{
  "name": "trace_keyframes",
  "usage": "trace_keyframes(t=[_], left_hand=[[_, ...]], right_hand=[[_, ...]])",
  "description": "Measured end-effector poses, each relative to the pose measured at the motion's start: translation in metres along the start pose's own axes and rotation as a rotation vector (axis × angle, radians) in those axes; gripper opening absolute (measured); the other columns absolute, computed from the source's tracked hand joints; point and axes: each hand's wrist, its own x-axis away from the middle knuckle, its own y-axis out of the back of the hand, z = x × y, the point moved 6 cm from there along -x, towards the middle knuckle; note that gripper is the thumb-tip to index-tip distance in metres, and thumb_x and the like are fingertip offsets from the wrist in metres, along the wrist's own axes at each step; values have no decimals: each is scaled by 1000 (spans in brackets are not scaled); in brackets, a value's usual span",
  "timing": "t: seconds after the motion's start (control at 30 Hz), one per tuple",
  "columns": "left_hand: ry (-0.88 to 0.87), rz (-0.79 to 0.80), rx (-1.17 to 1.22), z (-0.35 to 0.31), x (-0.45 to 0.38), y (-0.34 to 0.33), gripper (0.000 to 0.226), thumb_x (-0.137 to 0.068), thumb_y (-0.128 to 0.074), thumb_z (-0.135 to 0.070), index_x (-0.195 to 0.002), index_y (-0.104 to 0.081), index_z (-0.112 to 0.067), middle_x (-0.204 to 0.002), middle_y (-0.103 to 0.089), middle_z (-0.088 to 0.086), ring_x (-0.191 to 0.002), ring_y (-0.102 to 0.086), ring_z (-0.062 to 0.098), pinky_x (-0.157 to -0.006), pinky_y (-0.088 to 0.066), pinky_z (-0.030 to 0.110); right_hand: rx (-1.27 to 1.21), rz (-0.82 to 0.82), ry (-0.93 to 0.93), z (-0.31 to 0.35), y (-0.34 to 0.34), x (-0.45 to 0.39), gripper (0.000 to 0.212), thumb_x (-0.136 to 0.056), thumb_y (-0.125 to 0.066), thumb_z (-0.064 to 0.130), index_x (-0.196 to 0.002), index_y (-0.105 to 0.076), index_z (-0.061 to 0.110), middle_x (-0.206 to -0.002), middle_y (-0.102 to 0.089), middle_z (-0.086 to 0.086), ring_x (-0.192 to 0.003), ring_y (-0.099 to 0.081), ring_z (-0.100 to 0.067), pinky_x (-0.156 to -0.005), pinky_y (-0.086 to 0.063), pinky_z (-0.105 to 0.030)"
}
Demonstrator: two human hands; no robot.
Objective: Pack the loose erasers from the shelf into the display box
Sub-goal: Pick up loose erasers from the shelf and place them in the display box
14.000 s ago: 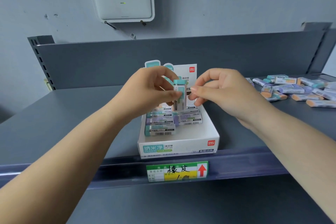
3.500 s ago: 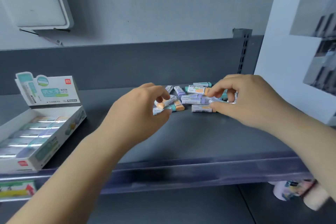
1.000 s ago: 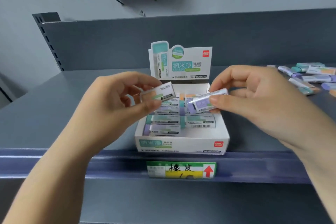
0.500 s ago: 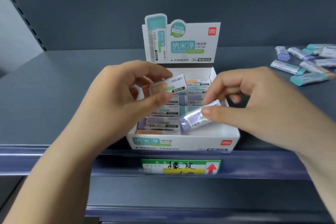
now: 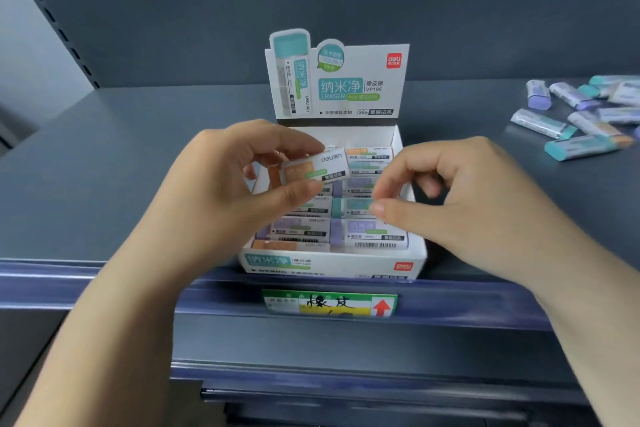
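A white display box (image 5: 332, 265) stands at the shelf's front edge with its printed header card (image 5: 337, 80) upright. Rows of wrapped erasers lie inside. My left hand (image 5: 221, 191) pinches an orange-and-white eraser (image 5: 317, 166) between thumb and fingers, just above the box's left rear part. My right hand (image 5: 467, 204) hovers over the box's right side with loosely curled fingers and holds nothing. Below its thumb, a purple eraser (image 5: 370, 236) lies in the front right row. Several loose erasers (image 5: 581, 121) lie on the shelf to the right.
The grey shelf (image 5: 138, 149) has an upright back panel (image 5: 207, 21) behind the box. A green and yellow price label (image 5: 329, 303) with a red arrow sits in the front rail below the box. A lower shelf edge shows beneath.
My right hand lowered the purple eraser into the box's front right row and let go of it. My left hand keeps the orange eraser over the box.
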Motion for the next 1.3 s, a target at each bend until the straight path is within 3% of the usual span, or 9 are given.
trace_keyframes(t=[0.13,0.2,0.5,0.67,0.73,0.83,1.03,1.17,1.3], left_hand=[[-46,62,-33,-13,1,-1,23,-61,-67,-40,-80,-60,-49,-84,-63,-32,-74,-54,-14,-62,-36,-2],[-68,102,-37,-19,2,-5,22,-57,-69,-42,-75,-59,-49,-85,-58,-39,-73,-53,-18,-64,-35,-3],[-117,190,-10,-19,1,-14,28,-44,-80,-44,-65,-61,-45,-62,-58,-42,-67,-55,-18,-64,-36,-3],[-209,299,-61,-17,0,-8,24,-50,-75,-49,-69,-69,-37,-79,-63,-34,-67,-56,-17,-62,-35,-5],[-234,315,-77,-15,-1,-6,34,-57,-65,-55,-86,-67,-38,-86,-62,-34,-72,-58,-15,-64,-37,-4],[-238,320,-81,-12,-3,-5,18,-61,-63,-50,-73,-69,-39,-85,-61,-36,-70,-57,-16,-61,-35,-5],[-236,325,-85,-5,-5,-9,15,-63,-55,-53,-73,-64,-47,-85,-65,-28,-71,-56,-11,-63,-37,-1],[-235,319,-85,-2,-5,-12,18,-65,-56,-52,-75,-68,-42,-86,-66,-27,-71,-56,-9,-65,-37,0],[-225,309,-94,-2,-5,-13,13,-64,-67,-47,-75,-69,-40,-84,-65,-26,-69,-57,-10,-63,-36,0]], right_hand=[[-194,-59,-10,-4,11,-1,19,-67,-74,38,-81,-66,27,-69,-67,23,-55,-36,-15,-53,-36,-20],[-205,-2,1,-1,9,-1,25,-64,-74,43,-83,-66,28,-77,-71,19,-59,-38,-20,-54,-38,-18],[-171,93,18,3,4,-2,8,-62,-69,33,-67,-71,27,-40,-51,23,-48,-31,-9,-45,-27,-16],[-178,152,-9,5,6,-1,4,-65,-70,22,-62,-72,22,-33,-48,18,-35,-40,-2,-42,-30,-2],[-164,150,-12,4,9,-1,7,-62,-69,26,-63,-74,22,-34,-49,16,-36,-41,-2,-43,-31,-3],[-53,124,10,5,16,-1,8,-60,-74,35,-67,-72,34,-35,-48,19,-42,-37,-6,-44,-31,-8],[117,210,38,9,12,-4,14,-56,-64,44,-68,-70,44,-45,-55,17,-48,-43,-23,-42,-34,-20],[133,284,58,5,5,-3,27,-53,-54,59,-69,-70,44,-63,-69,2,-60,-54,-32,-56,-47,-38],[138,292,81,5,2,0,18,-63,-59,48,-67,-72,37,-73,-70,16,-66,-62,-11,-65,-46,-29]])
